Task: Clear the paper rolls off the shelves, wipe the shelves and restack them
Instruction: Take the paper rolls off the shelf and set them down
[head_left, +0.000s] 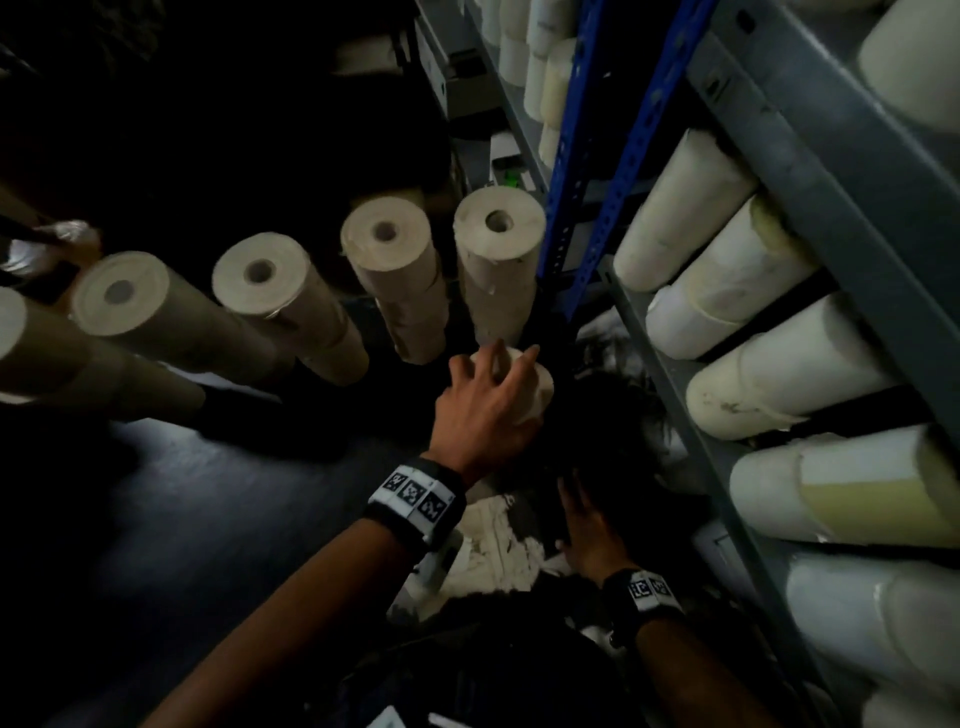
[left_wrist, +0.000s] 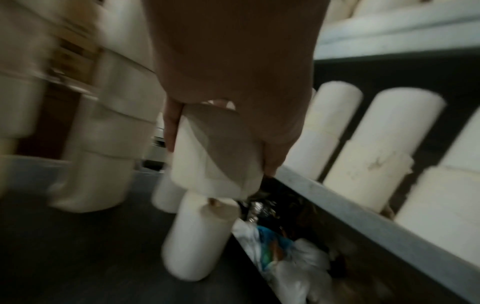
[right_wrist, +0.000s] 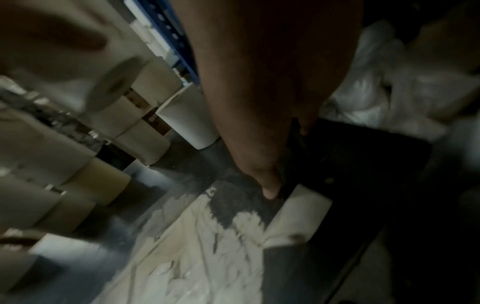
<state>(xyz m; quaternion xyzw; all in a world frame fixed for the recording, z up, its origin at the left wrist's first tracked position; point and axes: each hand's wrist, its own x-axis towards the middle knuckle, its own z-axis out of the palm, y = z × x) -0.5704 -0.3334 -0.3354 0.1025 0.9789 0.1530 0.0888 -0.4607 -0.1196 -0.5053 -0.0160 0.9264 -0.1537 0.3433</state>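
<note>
The left hand (head_left: 485, 402) gripped a paper roll (left_wrist: 213, 156) from the top, fingers spread around it, probably to stand it on the floor (head_left: 208, 519) with the tall stacks (head_left: 387, 280). The right hand (head_left: 587, 525) reached low by the shelf (head_left: 675, 374); I could not tell its grip. Many rolls (head_left: 727, 280) lay on the shelves.

Open passage: dark floor (head_left: 171, 499), left. Obstacles: stacked roll columns (head_left: 395, 280) ahead; shelf edge (head_left: 691, 415) right, rolls (head_left: 779, 374) packed behind; crumpled sheeting (head_left: 493, 545) underfoot.
</note>
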